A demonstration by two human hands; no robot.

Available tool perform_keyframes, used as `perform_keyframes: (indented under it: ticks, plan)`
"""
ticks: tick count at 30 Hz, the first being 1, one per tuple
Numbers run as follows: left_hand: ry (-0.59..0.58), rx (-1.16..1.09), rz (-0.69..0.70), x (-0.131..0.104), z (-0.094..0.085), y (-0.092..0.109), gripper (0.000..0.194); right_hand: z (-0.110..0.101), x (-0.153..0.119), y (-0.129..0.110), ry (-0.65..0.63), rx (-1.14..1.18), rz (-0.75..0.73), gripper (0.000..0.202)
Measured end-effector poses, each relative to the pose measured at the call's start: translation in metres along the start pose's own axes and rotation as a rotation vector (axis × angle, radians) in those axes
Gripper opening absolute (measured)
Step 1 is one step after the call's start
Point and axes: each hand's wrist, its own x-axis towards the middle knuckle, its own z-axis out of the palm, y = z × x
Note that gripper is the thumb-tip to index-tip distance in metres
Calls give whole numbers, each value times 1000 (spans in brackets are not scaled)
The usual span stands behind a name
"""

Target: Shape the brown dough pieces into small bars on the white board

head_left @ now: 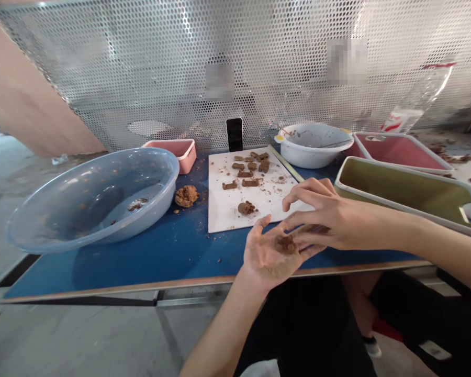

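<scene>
My left hand [265,256] is palm up above the table's front edge, with small lumps of brown clay [286,244] resting on its palm. Over it hovers my right hand [333,214], fingers spread and bent, their tips close to the clay; contact cannot be made out. Just beyond lies a white board [223,212]. On it are a round clay lump [245,208] with crumbs and several small shaped clay pieces [251,183]. A larger rough clay ball [187,196] sits on the blue table [160,267] left of the board.
At left stands a big blue basin [98,238]. A pink box [186,157], a phone [234,134] and a white basin [306,156] line the back. To the right are a red bin [400,149], a green bin [396,193] and a plastic bottle [419,99]. Perforated metal [157,68] rises behind.
</scene>
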Motion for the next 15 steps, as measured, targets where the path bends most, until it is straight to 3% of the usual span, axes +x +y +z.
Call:
perform_keyframes:
  ticks: [6,15]
  plan:
    - [72,-72,50,2,1,1,50,16,-4,-13,63,-47,80,19]
    - [57,-130,27,3,-4,3,45,29,-7,-21,91,-69,150,18]
